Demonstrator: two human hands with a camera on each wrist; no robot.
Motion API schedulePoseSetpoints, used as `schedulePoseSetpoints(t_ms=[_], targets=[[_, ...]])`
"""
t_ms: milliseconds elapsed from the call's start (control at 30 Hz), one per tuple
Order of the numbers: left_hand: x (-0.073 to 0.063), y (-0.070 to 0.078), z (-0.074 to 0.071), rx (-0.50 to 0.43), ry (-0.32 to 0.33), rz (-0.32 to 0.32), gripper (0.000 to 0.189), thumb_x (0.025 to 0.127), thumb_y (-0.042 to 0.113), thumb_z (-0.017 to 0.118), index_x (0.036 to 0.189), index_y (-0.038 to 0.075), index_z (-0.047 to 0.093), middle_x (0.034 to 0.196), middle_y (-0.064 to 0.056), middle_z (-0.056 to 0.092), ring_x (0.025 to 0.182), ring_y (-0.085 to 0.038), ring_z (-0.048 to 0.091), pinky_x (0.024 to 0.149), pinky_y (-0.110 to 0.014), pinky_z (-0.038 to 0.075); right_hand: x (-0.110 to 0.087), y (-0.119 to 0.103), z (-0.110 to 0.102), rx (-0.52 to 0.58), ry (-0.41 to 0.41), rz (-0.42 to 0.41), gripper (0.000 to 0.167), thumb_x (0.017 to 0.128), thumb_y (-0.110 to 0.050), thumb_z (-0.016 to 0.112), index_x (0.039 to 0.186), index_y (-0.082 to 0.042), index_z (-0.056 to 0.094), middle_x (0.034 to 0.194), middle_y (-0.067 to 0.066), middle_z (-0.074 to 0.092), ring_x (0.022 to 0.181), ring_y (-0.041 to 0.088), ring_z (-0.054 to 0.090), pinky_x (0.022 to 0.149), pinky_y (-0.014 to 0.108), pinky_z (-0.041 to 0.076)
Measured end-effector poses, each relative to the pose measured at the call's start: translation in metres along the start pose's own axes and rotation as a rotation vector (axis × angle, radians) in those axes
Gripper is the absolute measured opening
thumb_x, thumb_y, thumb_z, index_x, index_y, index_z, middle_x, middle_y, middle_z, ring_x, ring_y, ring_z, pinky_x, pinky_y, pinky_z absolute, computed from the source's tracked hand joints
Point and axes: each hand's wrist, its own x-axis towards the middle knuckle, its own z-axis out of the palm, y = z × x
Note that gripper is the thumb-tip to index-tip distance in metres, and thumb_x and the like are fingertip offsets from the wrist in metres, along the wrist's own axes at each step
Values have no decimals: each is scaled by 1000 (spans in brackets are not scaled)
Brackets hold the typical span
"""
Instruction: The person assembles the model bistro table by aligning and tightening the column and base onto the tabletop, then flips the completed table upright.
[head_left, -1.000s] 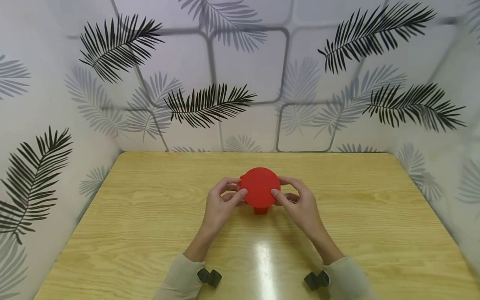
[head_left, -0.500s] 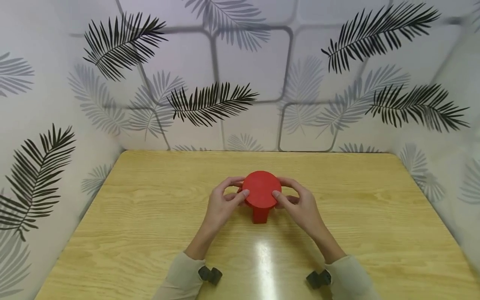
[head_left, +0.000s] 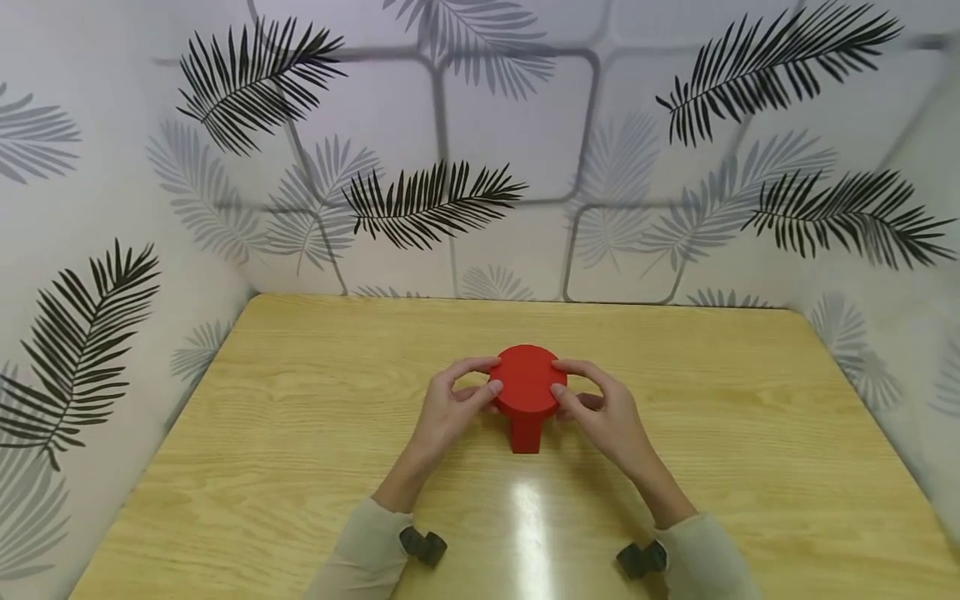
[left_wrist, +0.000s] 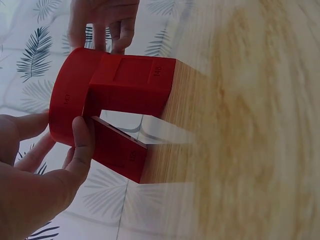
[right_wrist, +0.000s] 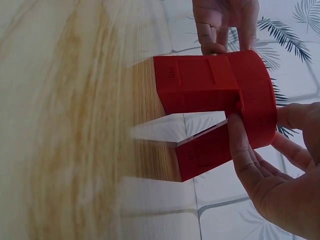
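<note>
A red stool-like piece with a round flat top (head_left: 527,375) stands on the table in front of me. Below the top, a block-shaped front leg (head_left: 526,435) shows in the head view. The left wrist view has two legs reaching the tabletop, a thick leg (left_wrist: 135,75) stamped 148 and another leg (left_wrist: 120,152) farther round. My left hand (head_left: 447,408) holds the left rim of the top between thumb and fingers. Opposite it, my right hand (head_left: 613,417) pinches the right rim the same way. Its fingers (right_wrist: 295,117) lie along the rim in the right wrist view.
The wood-grain table (head_left: 315,400) extends on every side of the piece. Behind it rises a pale wall covering (head_left: 510,125) with leaf prints. Dark wrist cameras (head_left: 423,546) sit at both cuffs, low over the table.
The round top has come slightly toward me and more of the front leg shows beneath it. Both hands keep their hold on the rim. The head view has shifted a little.
</note>
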Motion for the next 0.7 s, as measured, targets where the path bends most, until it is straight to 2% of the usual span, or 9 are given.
schedulePoseSetpoints(t_ms=[167, 300, 600, 700], targets=[[0, 1, -2, 20, -4, -24, 36, 96, 4, 71, 132, 3, 66, 129, -16, 58, 95, -32, 73, 88, -43, 62, 2, -1, -1, -28, -12, 20, 35, 100, -16, 70, 134, -10, 65, 139, 12, 59, 86, 32, 74, 77, 44, 64], [2, 2, -1, 21, -11, -15, 36, 96, 4, 71, 132, 3, 65, 129, -17, 57, 96, -32, 73, 87, -38, 62, 2, -2, -3, -25, -15, 26, 35, 100, -18, 70, 134, -11, 65, 139, 11, 58, 87, 31, 74, 76, 46, 64], [1, -1, -1, 25, -23, -22, 36, 98, 6, 70, 133, 4, 64, 134, -14, 58, 100, -34, 72, 87, -34, 62, 3, 2, -5, -28, -30, 20, 35, 99, -18, 71, 133, -11, 65, 138, 10, 60, 88, 27, 73, 75, 43, 65], [2, -1, -2, 37, -25, -16, 35, 98, 7, 70, 133, 5, 65, 135, -13, 59, 100, -34, 72, 90, -39, 61, 3, 1, -6, -31, -31, 18, 35, 100, -19, 70, 134, -12, 64, 138, 10, 60, 89, 26, 73, 75, 42, 65]])
